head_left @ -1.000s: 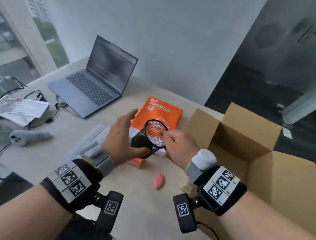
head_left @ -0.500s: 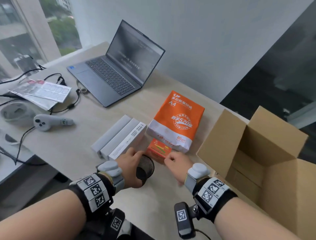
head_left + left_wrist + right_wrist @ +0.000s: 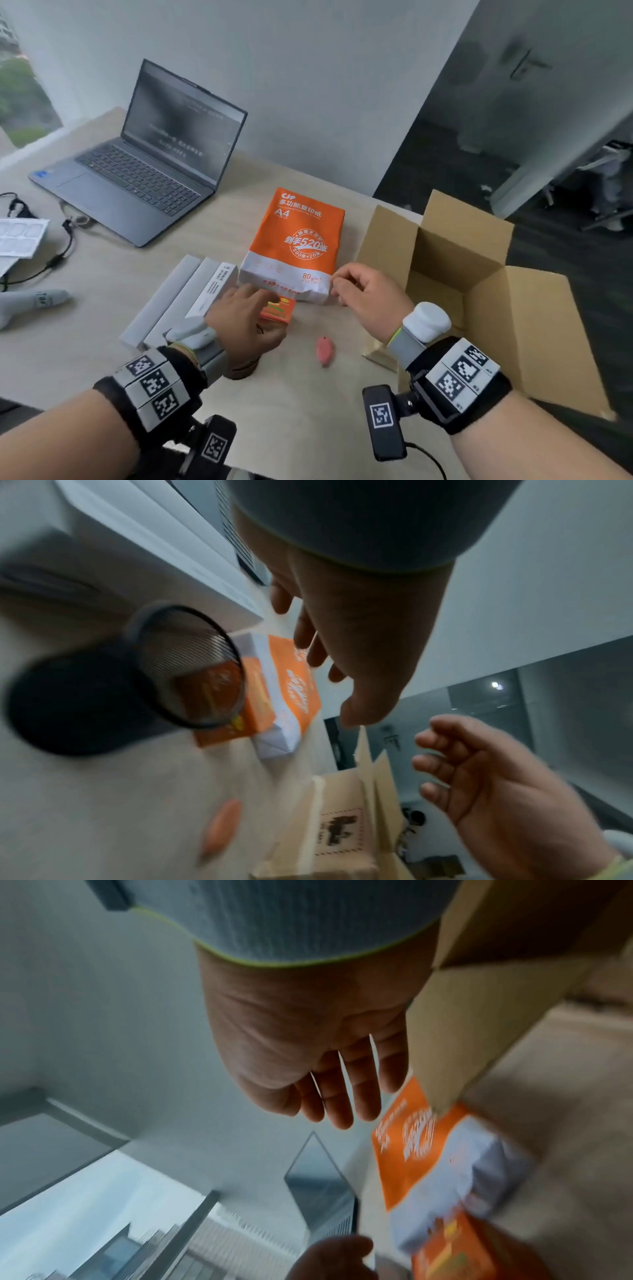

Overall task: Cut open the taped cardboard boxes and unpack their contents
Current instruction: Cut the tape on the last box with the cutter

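The opened cardboard box (image 3: 479, 291) stands at 3 o'clock on the desk (image 3: 102, 301), flaps spread upright so that its interior is reachable; what remains inside cannot be told. Unpacked contents lie in a row to its left, apparently set out for access: the orange A4 copy-paper ream (image 3: 296, 245) at centre, a small orange carton (image 3: 279, 310) touching its near end, and three long white boxes (image 3: 181, 294) side by side at 9 o'clock of the ream. The black mesh pen cup (image 3: 137, 680) rests on the desk beneath the left hand (image 3: 245, 325), at 6 o'clock of the small carton; the left-wrist view shows the fingers (image 3: 308, 642) extended and apart from the cup, gripping nothing. The right hand (image 3: 368, 294) hovers between ream and box, fingers loosely curled and empty, probably heading to the box for the next item. A pink cutter (image 3: 324, 349) lies near 6 o'clock, within reach of either hand. An open laptop (image 3: 144, 171) sits at 10 o'clock, well apart.
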`<state>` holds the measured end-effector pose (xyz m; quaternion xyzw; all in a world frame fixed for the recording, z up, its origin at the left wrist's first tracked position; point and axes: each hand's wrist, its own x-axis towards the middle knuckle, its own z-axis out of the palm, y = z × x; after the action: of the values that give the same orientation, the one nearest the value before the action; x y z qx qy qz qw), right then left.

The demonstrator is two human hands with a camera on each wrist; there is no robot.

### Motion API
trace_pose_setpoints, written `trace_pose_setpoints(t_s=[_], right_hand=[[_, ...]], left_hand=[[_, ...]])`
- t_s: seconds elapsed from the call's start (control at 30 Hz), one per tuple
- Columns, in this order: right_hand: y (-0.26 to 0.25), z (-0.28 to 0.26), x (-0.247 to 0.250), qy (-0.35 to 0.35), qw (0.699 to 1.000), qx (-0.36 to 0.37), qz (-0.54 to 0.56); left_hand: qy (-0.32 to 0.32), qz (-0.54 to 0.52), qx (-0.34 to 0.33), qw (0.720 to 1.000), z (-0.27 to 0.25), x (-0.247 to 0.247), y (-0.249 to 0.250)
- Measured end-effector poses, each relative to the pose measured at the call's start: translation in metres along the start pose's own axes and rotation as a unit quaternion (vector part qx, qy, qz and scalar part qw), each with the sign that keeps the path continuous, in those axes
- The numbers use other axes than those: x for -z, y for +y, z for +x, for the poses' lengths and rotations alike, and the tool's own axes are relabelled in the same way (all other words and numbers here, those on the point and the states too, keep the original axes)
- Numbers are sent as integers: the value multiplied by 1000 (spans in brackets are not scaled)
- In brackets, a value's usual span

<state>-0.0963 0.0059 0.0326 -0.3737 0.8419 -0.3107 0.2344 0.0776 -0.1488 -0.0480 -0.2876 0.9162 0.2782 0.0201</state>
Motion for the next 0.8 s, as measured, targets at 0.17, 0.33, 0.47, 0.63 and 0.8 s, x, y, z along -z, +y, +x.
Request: trace_pose_setpoints(t_s=[0.17,0.33,0.47,0.63,0.8], right_hand=[[58,-31,58,59,990,-95,-91],[141,-82,81,-74,953,-239,-168],[173,-96,73,-91,933,-249,-243],[188,-84,61,-56,929,-224,-290],[199,-86,76,34,937,-204,-281]], left_hand=[[-54,-108,-67,990,29,-2,54],[-116,-164,-57,978,38,-38,101],[-159,-141,-40,976,34,-62,124],[-196,-119,12,973,28,-87,142],[-249,-81,118,958,30,-103,157]])
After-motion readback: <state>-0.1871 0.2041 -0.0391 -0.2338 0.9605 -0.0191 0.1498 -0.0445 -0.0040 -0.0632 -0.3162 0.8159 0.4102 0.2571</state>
